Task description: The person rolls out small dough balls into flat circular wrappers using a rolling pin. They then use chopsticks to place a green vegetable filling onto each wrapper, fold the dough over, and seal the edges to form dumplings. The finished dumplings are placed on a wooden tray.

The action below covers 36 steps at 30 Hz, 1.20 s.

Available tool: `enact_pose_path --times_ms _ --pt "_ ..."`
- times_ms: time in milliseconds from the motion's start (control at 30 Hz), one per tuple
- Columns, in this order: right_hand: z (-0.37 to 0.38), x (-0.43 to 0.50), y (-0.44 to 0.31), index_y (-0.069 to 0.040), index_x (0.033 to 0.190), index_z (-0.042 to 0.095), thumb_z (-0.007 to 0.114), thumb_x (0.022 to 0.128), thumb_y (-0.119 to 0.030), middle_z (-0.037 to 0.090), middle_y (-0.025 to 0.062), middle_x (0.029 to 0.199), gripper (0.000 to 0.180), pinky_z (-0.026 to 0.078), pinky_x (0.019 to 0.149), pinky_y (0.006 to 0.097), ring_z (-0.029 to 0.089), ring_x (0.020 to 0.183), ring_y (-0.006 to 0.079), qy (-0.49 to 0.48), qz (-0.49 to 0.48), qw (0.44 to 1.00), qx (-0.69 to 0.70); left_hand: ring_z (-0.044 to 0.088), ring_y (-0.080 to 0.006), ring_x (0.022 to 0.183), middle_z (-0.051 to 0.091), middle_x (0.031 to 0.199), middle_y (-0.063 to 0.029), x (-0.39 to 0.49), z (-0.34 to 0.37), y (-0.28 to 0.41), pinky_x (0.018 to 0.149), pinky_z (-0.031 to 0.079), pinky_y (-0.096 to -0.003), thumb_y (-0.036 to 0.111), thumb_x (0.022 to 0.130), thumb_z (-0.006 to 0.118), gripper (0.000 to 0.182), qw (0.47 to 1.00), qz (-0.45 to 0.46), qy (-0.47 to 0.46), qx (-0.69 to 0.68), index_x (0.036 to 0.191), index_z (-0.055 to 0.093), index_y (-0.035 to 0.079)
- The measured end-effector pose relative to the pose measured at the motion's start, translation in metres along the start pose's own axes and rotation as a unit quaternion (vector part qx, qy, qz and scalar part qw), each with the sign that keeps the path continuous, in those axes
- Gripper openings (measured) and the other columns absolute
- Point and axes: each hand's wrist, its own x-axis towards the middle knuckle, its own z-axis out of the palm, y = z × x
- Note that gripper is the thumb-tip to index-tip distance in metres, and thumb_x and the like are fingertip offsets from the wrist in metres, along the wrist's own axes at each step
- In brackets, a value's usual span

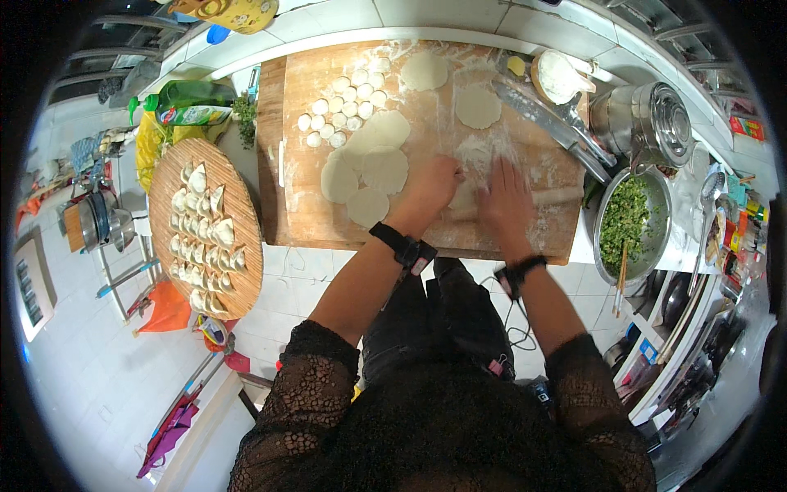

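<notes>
On a floured wooden board, my right hand presses down over a pale rolling pin, its fingers stretched forward and blurred. My left hand is curled close by, at the edge of a partly hidden piece of dough; its grip on the dough is unclear. Rolled dough rounds overlap to the left of my left hand. Two more rounds lie apart farther back, one dough round and another dough round. Several small flattened dough pieces sit at the back left.
A cleaver lies at the board's right. Beyond are a flour bowl, a steel pot, and a steel bowl of chopped green filling with chopsticks. Left stands a round tray of folded dumplings, near a green bottle.
</notes>
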Motion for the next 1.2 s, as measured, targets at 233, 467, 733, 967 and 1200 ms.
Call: enact_pose_path --times_ms 233,467,733,967,1200 --pt "0.01 0.0 0.007 0.0 0.132 0.043 0.056 0.083 -0.027 0.043 0.0155 0.138 0.057 0.03 0.106 0.0471 0.039 0.128 0.0328 -0.012 -0.009 1.0 -0.014 0.06 -0.0377 0.083 0.063 0.085 -0.0186 -0.012 -0.003 -0.002 0.072 0.047 -0.0467 0.021 0.077 0.062 0.018 0.998 0.018 -0.063 0.011 0.08 0.065 0.004" --pt "0.015 -0.001 0.008 -0.001 0.133 0.042 0.056 0.083 -0.029 0.042 0.0151 0.139 0.058 0.03 0.107 0.0449 0.04 0.126 0.0328 -0.022 0.006 0.999 -0.033 0.061 -0.0399 0.079 0.063 0.08 -0.0201 0.0 -0.001 0.0 0.07 0.047 -0.0471 0.021 0.077 0.062 0.019 0.999 0.019 0.028 -0.022 0.082 0.065 0.003" --pt "-0.003 0.024 -0.004 0.0 0.133 0.042 0.054 0.086 -0.031 0.043 0.0165 0.137 0.058 0.028 0.108 0.0467 0.039 0.127 0.034 -0.004 -0.012 1.0 -0.015 0.061 -0.04 0.083 0.063 0.085 -0.0224 -0.006 -0.003 0.0 0.074 0.047 -0.0465 0.021 0.078 0.061 0.022 0.998 -0.021 -0.058 0.024 0.086 0.066 0.001" --pt "-0.009 -0.02 0.0 0.001 0.134 0.04 0.055 0.085 -0.031 0.042 0.0171 0.138 0.06 0.028 0.107 0.048 0.038 0.128 0.0331 -0.029 -0.009 0.999 -0.02 0.061 -0.0395 0.086 0.064 0.089 -0.0211 0.0 -0.005 0.003 0.076 0.047 -0.0451 0.02 0.078 0.063 0.021 0.998 -0.025 0.016 -0.048 0.085 0.065 0.0" --pt "0.002 0.014 0.001 -0.002 0.136 0.039 0.055 0.085 -0.029 0.042 0.0154 0.139 0.059 0.027 0.108 0.0475 0.037 0.129 0.0326 0.011 -0.029 0.999 -0.013 0.06 -0.0391 0.088 0.064 0.09 -0.0202 -0.008 -0.004 0.003 0.076 0.047 -0.045 0.021 0.079 0.062 0.022 0.997 -0.022 -0.072 0.027 0.087 0.065 0.001"
